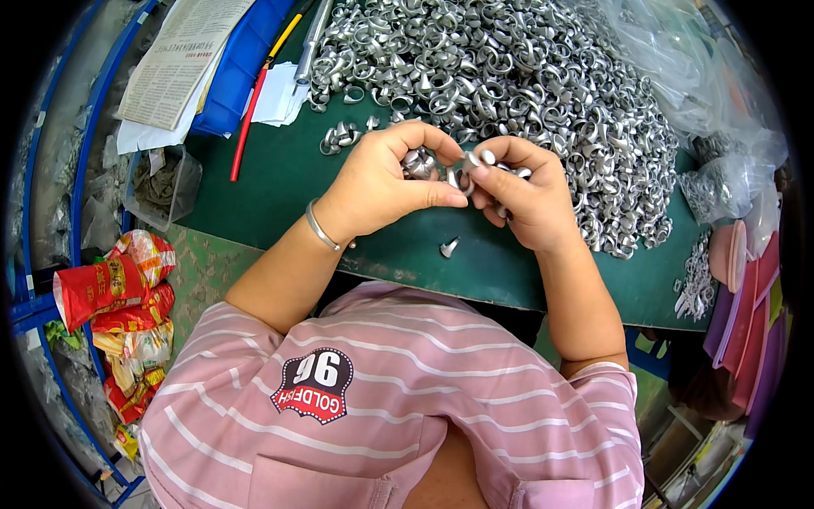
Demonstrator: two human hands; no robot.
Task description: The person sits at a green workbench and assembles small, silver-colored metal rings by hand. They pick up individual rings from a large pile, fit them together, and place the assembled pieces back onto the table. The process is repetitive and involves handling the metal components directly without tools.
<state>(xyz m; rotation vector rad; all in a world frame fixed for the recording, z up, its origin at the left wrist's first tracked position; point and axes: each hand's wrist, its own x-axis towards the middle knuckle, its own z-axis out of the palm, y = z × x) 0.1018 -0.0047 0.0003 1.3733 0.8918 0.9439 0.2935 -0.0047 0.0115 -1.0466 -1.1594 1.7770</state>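
Both hands meet over the green table (509,265), in front of a large heap of silver metal rings (475,64). My left hand (386,174), with a bangle (320,225) at its wrist, curls round several silver rings (418,163). In my right hand (534,191), more rings (487,158) are pinched between thumb and fingers, some showing past the fingertips. The fingertips of both hands nearly touch around one ring. A single ring (449,247) lies on the table below the hands, and a small group of rings (339,137) lies left of the heap.
At the left are a red and yellow pen-like tool (248,127), a blue tray (246,68), a newspaper (182,55) and a clear plastic box (165,185). Plastic bags (721,170) and small silver pieces (697,284) sit at the right. Red packages (119,284) stand beside blue shelving.
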